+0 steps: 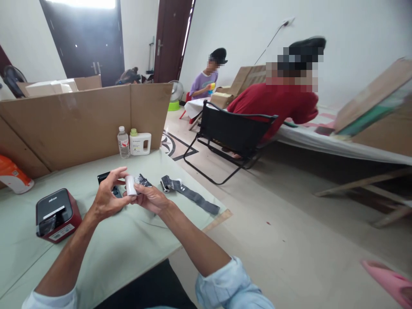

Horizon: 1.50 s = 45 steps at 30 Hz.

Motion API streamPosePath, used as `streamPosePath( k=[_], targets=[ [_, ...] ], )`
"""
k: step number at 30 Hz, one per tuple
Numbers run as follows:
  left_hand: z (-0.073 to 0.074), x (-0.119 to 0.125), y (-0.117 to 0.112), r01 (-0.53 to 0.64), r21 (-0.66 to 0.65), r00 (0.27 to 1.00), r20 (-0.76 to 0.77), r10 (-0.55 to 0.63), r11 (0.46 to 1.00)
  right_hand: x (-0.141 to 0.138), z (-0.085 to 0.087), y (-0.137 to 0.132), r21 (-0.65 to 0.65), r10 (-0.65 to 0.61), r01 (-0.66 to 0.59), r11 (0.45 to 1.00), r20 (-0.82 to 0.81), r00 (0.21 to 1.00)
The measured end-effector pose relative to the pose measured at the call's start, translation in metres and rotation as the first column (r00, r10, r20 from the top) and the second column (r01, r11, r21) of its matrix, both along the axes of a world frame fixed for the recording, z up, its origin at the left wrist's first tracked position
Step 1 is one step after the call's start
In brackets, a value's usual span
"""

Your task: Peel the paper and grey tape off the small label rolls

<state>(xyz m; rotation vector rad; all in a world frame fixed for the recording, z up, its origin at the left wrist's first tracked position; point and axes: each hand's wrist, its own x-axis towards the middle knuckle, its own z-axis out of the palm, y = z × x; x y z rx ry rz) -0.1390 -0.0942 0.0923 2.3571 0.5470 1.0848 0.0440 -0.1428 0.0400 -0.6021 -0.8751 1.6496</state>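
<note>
Over the table I hold a small white paper roll point(130, 185) between both hands. My left hand point(109, 195) grips it from the left with thumb and fingers. My right hand point(151, 198) pinches its right side, thumb against the roll, and a crumpled dark wrapper point(142, 180) shows above those fingers. Behind my left hand lies a dark object point(103, 177), partly hidden. A red and black label printer point(57, 214) sits on the left. To the right a dark strip point(196, 198) trails across the cloth from a small roll point(165, 184).
A cardboard screen point(80, 124) stands along the table's back. Before it are a clear bottle point(122, 142), a white jug point(140, 143) and an orange bottle point(14, 174). Past the table edge are a black folding chair point(236, 126) with a seated person, and another person farther back.
</note>
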Motion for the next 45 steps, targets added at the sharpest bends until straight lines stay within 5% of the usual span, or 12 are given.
streamPosePath(
  k=[5,10,13,17,22,27,30,32,35,38,41,45],
  targets=[
    [0.013,0.005,0.0,-0.014,0.296,0.949,-0.298,0.107,0.955,0.001,0.002,0.006,0.025,-0.167,0.166,0.986,0.204,0.965],
    [0.01,0.017,0.0,-0.093,0.44,0.791,-0.512,0.335,0.893,-0.005,0.003,0.024,0.195,-0.402,0.354,0.915,0.531,0.746],
    [0.004,0.013,0.001,-0.104,0.289,0.914,-0.35,0.206,0.952,-0.006,0.004,0.023,0.132,-0.335,0.308,0.942,0.414,0.846],
    [0.001,0.001,-0.003,-0.016,-0.011,1.0,0.002,0.016,1.0,-0.004,0.002,0.007,0.026,-0.031,0.029,0.999,0.076,0.997],
    [0.007,-0.004,-0.007,-0.029,0.166,0.988,-0.143,0.053,0.986,-0.003,-0.001,-0.003,0.007,-0.069,0.069,0.998,0.069,0.995],
    [0.006,0.012,-0.001,-0.042,0.404,0.832,-0.493,0.256,0.914,-0.006,-0.005,0.02,0.113,-0.326,0.31,0.944,0.46,0.826],
    [0.001,0.021,0.006,-0.087,0.454,0.734,-0.573,0.366,0.886,-0.01,-0.004,0.035,0.157,-0.4,0.38,0.912,0.553,0.731],
    [-0.001,0.02,0.012,-0.102,0.384,0.805,-0.51,0.304,0.918,-0.009,-0.003,0.036,0.133,-0.392,0.381,0.915,0.514,0.763],
    [-0.004,0.01,0.013,-0.048,0.108,0.973,-0.22,0.071,0.993,-0.005,-0.002,0.024,-0.001,-0.2,0.208,0.978,0.268,0.942],
    [-0.006,0.002,0.005,0.012,-0.08,1.0,0.012,-0.011,0.997,-0.002,-0.003,0.007,-0.053,-0.005,0.006,0.999,0.024,1.0],
    [-0.005,-0.001,-0.002,-0.022,-0.002,0.998,-0.052,0.022,1.0,0.0,-0.004,-0.002,-0.039,-0.022,0.022,0.999,0.006,1.0],
    [-0.001,0.001,0.005,-0.021,0.223,0.951,-0.295,0.088,0.975,0.004,-0.007,0.005,0.002,-0.163,0.167,0.986,0.229,0.96]
  ],
)
